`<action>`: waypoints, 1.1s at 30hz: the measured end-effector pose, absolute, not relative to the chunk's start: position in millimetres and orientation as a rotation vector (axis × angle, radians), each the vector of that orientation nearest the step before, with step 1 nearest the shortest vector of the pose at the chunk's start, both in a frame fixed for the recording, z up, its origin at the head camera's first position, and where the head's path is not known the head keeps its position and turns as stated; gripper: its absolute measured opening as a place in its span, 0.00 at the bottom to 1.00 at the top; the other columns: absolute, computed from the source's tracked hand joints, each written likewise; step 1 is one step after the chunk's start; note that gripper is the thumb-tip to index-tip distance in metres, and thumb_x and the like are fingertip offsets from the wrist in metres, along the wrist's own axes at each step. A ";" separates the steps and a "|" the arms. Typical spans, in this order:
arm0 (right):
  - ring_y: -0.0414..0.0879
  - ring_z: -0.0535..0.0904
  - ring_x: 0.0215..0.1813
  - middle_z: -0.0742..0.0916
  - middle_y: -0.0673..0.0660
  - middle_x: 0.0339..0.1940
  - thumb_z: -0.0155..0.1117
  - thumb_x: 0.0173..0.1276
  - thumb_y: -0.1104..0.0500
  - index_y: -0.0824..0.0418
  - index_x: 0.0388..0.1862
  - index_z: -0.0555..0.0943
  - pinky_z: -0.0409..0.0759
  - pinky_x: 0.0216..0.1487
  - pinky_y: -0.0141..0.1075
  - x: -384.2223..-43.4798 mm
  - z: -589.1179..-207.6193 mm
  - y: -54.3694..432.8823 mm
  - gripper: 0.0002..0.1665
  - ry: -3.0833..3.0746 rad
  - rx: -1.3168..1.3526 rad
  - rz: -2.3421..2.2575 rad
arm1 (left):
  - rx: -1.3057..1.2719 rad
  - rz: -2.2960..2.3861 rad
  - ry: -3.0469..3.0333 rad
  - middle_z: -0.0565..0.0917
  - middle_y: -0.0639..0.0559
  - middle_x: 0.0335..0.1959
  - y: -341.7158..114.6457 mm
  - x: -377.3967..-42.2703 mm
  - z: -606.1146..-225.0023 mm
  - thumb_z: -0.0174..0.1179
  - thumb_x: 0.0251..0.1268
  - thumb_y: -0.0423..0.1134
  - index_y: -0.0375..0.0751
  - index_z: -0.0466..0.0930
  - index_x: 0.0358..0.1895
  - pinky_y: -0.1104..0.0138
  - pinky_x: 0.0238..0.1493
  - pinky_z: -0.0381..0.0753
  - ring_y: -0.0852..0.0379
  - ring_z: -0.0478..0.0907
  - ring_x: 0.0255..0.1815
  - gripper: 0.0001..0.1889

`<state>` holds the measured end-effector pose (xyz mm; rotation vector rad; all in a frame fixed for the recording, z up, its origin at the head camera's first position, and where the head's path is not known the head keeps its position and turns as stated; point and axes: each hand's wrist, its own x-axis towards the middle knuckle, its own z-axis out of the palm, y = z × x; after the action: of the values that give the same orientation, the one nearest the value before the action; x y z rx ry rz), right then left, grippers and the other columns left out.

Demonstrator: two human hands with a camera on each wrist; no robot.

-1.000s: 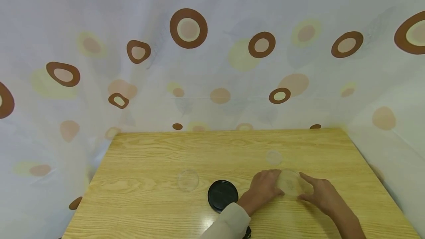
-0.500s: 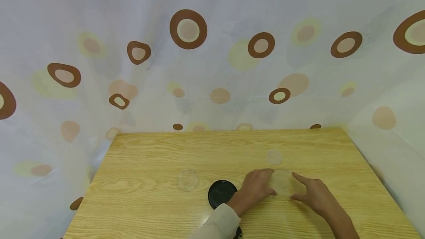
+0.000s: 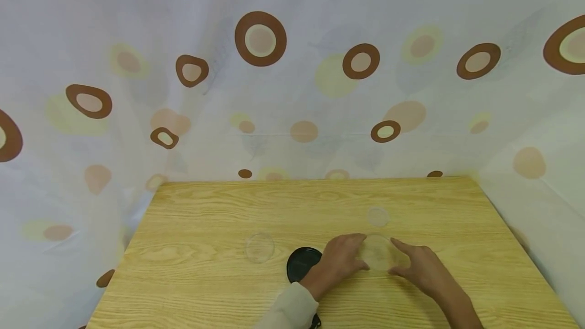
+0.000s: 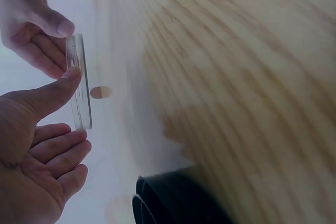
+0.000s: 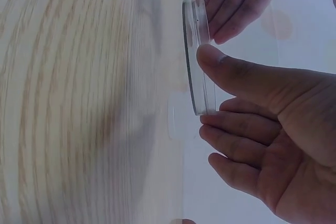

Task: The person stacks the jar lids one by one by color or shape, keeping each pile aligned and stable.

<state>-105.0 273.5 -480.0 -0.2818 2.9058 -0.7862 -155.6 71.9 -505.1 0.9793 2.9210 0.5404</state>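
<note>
Between my two hands in the head view is a round, clear petri dish (image 3: pixel 378 253), its rim held from both sides. My left hand (image 3: pixel 337 260) has thumb and fingertips at the left edge; my right hand (image 3: pixel 422 268) grips the right edge the same way. Seen edge-on in the left wrist view, the dish (image 4: pixel 80 90) looks like shallow nested layers, held level above the table. In the right wrist view, the right thumb lies against the side of the dish (image 5: pixel 198 66), with fingertips at its near end.
A black round dish (image 3: pixel 301 263) sits beside the left wrist, partly covered by it. One clear disc (image 3: pixel 259 248) lies further left on the wooden table (image 3: pixel 196 288), and a smaller clear disc (image 3: pixel 378 216) lies behind the hands. A patterned curtain (image 3: pixel 301 75) surrounds the table.
Both hands have moved left together, carrying the petri dish with them. The left forearm now covers more of the black dish. The other clear discs stay in place.
</note>
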 end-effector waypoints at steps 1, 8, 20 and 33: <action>0.68 0.80 0.52 0.81 0.74 0.53 0.75 0.49 0.52 0.72 0.63 0.71 0.80 0.49 0.56 -104.8 -480.3 271.8 0.45 2.906 -0.278 -0.789 | 0.976 0.544 2.919 0.81 0.58 0.56 70.1 -155.7 -505.5 0.73 0.47 0.53 0.48 0.76 0.59 0.74 0.51 0.79 0.63 0.79 0.55 0.33; 0.68 0.79 0.53 0.81 0.74 0.54 0.75 0.49 0.53 0.71 0.62 0.72 0.79 0.51 0.56 -104.3 -480.3 259.9 0.44 2.908 -0.295 -0.799 | 0.962 0.609 2.910 0.82 0.56 0.56 57.3 -155.9 -512.1 0.73 0.47 0.52 0.46 0.77 0.59 0.73 0.52 0.79 0.61 0.80 0.54 0.33; 0.65 0.81 0.51 0.83 0.70 0.53 0.75 0.48 0.55 0.72 0.61 0.73 0.81 0.50 0.53 -104.9 -485.6 246.1 0.42 2.943 -0.357 -0.791 | 0.912 0.665 2.880 0.82 0.54 0.55 40.8 -153.4 -513.9 0.74 0.45 0.50 0.44 0.77 0.59 0.70 0.52 0.80 0.58 0.80 0.54 0.33; 0.63 0.82 0.52 0.84 0.68 0.53 0.76 0.47 0.53 0.71 0.59 0.75 0.81 0.50 0.51 -106.3 -493.2 234.9 0.41 2.943 -0.373 -0.768 | 0.863 0.637 2.863 0.82 0.54 0.56 28.6 -149.9 -514.7 0.74 0.46 0.49 0.45 0.77 0.59 0.68 0.54 0.79 0.56 0.80 0.55 0.33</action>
<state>-106.3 234.9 -493.2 -0.3727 2.9428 -0.7675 -149.9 28.6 -514.7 0.8626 2.8629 0.6371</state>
